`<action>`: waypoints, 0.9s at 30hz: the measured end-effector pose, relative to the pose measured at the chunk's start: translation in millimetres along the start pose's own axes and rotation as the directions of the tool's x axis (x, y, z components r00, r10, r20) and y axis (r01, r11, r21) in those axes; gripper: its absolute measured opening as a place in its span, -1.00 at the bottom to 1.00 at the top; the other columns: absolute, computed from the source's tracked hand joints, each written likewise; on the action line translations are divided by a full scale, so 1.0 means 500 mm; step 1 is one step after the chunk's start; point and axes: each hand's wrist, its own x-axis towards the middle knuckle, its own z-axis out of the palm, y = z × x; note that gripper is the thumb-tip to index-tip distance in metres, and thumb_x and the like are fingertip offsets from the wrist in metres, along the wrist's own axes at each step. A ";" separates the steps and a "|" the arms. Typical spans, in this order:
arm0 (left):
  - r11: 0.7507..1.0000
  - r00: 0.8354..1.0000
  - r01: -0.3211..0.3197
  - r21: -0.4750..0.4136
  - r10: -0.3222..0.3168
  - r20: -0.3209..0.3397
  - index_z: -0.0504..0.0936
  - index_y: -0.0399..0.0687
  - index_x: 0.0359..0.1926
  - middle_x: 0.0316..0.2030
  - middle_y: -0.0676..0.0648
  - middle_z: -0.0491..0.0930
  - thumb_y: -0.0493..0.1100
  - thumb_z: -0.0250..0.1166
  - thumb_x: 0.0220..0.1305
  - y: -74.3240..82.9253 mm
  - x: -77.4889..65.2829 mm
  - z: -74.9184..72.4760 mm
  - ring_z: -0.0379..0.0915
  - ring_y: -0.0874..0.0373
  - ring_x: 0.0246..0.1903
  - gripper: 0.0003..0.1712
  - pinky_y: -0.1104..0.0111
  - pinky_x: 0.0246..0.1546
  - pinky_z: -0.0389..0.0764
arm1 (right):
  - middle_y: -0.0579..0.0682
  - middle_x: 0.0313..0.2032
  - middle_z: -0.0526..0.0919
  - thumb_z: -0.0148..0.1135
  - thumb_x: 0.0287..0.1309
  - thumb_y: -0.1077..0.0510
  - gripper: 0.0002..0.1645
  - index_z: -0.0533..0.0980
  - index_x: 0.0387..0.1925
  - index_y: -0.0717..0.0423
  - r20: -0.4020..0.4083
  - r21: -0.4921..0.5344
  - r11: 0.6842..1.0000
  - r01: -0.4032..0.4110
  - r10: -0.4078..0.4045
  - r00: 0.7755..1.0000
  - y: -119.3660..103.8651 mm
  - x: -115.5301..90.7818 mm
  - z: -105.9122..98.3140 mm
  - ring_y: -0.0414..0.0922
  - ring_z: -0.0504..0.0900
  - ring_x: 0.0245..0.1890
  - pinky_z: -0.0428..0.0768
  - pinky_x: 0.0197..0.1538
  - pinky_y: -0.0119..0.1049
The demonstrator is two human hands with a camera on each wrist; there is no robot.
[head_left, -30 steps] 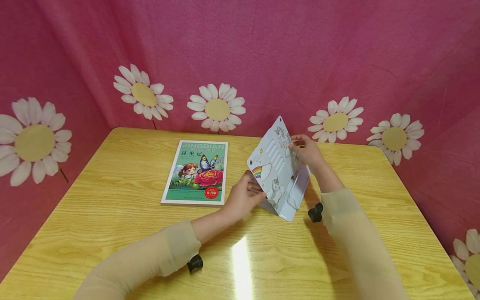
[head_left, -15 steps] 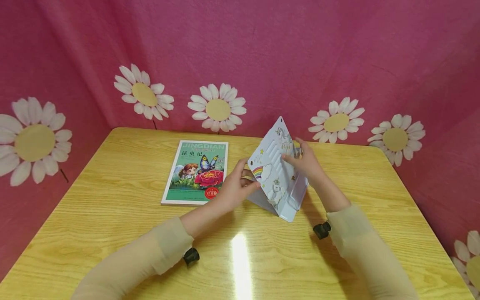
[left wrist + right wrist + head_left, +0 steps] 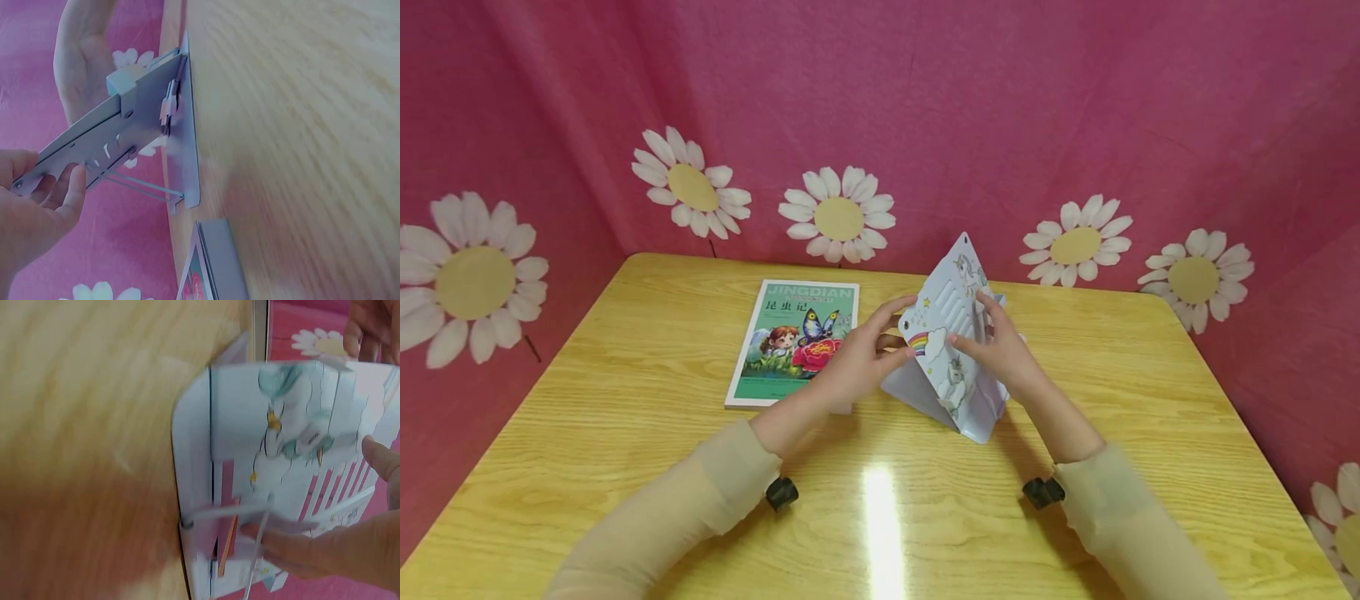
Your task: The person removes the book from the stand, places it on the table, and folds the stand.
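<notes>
A white metal book stand [image 3: 951, 333] with unicorn and rainbow pictures stands unfolded on the table, its slotted panel tilted up from a flat base. My left hand [image 3: 857, 358] pinches the panel's left upper edge, thumb in front and fingers behind, as the left wrist view [image 3: 37, 212] also has it. My right hand [image 3: 1011, 358] touches the front of the panel with thumb and fingers spread. In the right wrist view the right fingers [image 3: 294, 550] lie beside the wire page clip [image 3: 255, 559]. Part of the stand's right side is hidden by this hand.
A green-covered book [image 3: 775, 350] lies flat left of the stand, partly covered by my left hand and forearm. The wooden table [image 3: 647, 350] meets a pink curtain [image 3: 925, 125] with daisies at its back edge.
The left hand has slid up along the panel's left edge. My right hand has moved from the panel's right edge onto its front. The stand has barely shifted.
</notes>
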 end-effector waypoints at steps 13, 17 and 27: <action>0.988 0.999 0.035 -0.151 -0.032 0.023 0.17 0.05 0.40 0.22 -0.18 0.31 -0.42 0.19 0.23 0.003 0.010 -0.006 0.55 -0.03 -0.06 -0.24 0.31 -0.12 0.63 | 0.25 0.45 -0.17 0.29 0.13 -0.04 0.15 -0.23 0.46 0.21 0.015 -0.069 0.997 0.024 -0.023 1.000 0.006 -0.015 0.020 0.17 -0.20 0.45 -0.09 0.41 0.14; 0.984 0.999 0.044 -0.170 -0.041 0.021 0.18 0.05 0.39 0.22 -0.19 0.31 -0.43 0.18 0.23 0.003 0.011 -0.006 0.56 -0.01 -0.08 -0.25 0.32 -0.13 0.63 | 0.26 0.45 -0.14 0.29 0.13 -0.06 0.14 -0.20 0.46 0.22 0.018 -0.097 0.995 0.006 -0.004 1.000 0.003 -0.014 0.020 0.18 -0.18 0.44 -0.08 0.41 0.14; 0.983 0.999 0.044 -0.178 -0.048 -0.014 0.20 0.02 0.38 0.20 -0.19 0.32 -0.44 0.18 0.24 0.006 0.009 0.002 0.56 -0.03 -0.13 -0.27 0.30 -0.15 0.64 | 0.26 0.45 -0.15 0.29 0.13 -0.07 0.14 -0.18 0.46 0.24 0.035 -0.100 0.995 0.006 -0.003 0.999 0.001 -0.011 0.017 0.17 -0.18 0.45 -0.06 0.41 0.14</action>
